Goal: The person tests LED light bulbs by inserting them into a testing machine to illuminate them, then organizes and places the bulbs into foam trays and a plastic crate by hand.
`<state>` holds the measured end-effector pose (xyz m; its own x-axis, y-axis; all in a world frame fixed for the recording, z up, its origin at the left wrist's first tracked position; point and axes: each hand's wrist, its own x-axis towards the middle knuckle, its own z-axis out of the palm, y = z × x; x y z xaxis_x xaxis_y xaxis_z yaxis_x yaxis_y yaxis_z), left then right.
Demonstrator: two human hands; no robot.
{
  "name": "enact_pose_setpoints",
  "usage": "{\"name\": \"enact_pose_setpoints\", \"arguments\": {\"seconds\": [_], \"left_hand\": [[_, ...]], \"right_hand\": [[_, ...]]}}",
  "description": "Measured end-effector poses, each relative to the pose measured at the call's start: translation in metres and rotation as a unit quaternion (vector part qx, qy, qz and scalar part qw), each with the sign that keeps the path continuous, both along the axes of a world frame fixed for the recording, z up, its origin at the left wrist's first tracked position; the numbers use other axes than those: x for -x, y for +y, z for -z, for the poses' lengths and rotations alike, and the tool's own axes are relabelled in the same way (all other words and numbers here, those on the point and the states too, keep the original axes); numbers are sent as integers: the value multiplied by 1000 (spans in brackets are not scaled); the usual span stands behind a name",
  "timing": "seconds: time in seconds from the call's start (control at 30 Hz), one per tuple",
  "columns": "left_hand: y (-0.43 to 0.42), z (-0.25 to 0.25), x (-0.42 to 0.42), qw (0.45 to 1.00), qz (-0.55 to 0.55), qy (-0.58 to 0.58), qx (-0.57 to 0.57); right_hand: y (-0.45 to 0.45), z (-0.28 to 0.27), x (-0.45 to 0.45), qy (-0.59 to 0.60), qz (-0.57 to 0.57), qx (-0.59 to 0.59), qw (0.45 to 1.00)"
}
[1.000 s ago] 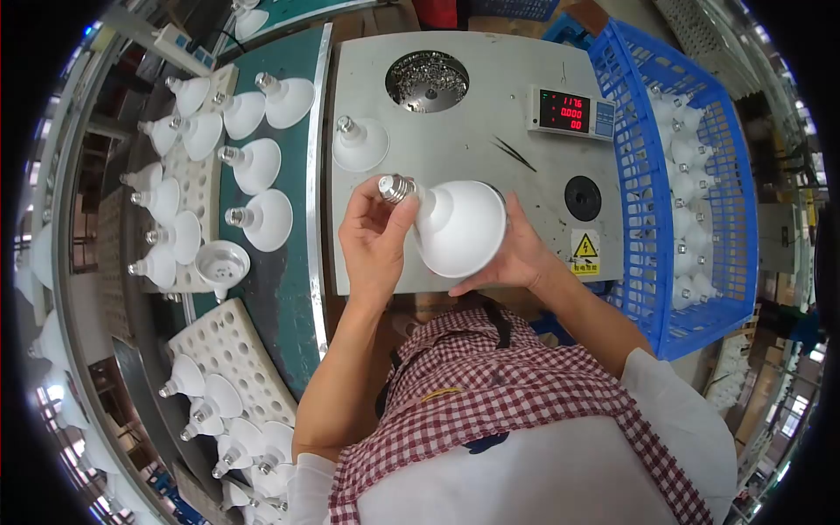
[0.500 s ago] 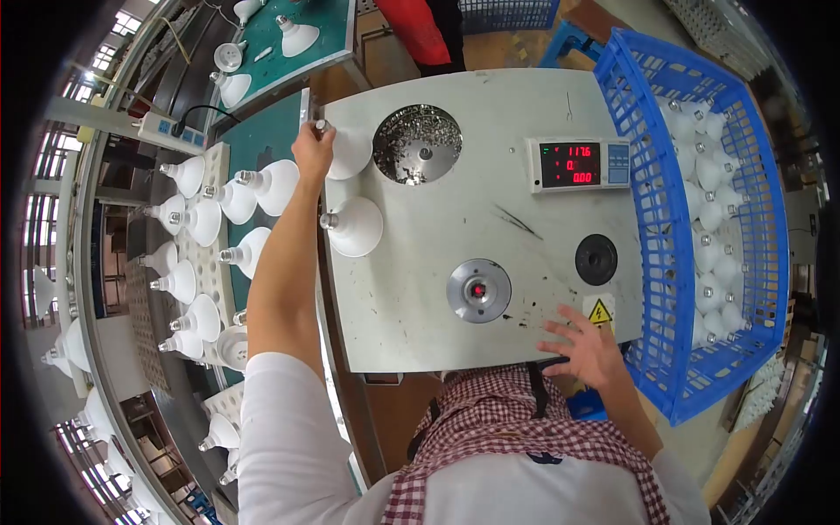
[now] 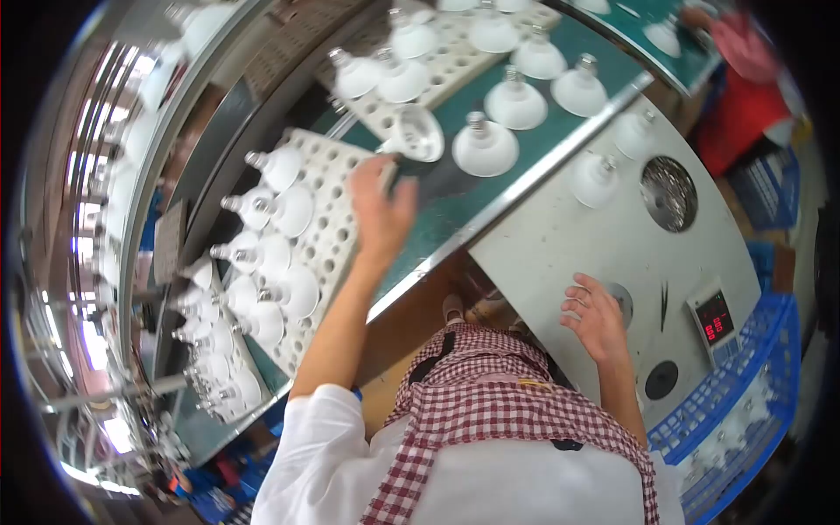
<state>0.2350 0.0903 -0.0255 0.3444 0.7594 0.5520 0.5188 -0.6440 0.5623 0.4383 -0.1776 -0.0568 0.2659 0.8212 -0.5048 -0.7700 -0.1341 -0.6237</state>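
Our right hand (image 3: 598, 322), fingers loosely spread, hangs over the grey table (image 3: 542, 254) by a metal disk (image 3: 623, 302), with nothing in it. Farther out, our left hand (image 3: 382, 214) has thumb and fingers apart near the open lamp (image 3: 418, 134) beside a tray (image 3: 337, 188) (blur hides if they touch). We think this is the reaching part; getting that lamp calls for a pinch. Past it stand more lamps (image 3: 494, 33).
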Motion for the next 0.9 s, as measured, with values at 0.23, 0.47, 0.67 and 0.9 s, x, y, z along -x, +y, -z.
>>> {"name": "enact_pose_setpoints", "arguments": {"seconds": [0.23, 0.47, 0.67, 0.9], "left_hand": [[116, 62, 205, 936, -342, -57, 67], [79, 4, 169, 958, -153, -154, 190], [-14, -37, 90, 843, 90, -358, 392], [-34, -59, 57, 663, 273, -443, 538]], "right_hand": [[103, -3, 86, -40, -205, 46, 977], [172, -14, 135, -161, -257, -110, 946], [169, -32, 131, -208, -116, -257, 937], [112, -47, 106, -84, -18, -257, 962]]}}
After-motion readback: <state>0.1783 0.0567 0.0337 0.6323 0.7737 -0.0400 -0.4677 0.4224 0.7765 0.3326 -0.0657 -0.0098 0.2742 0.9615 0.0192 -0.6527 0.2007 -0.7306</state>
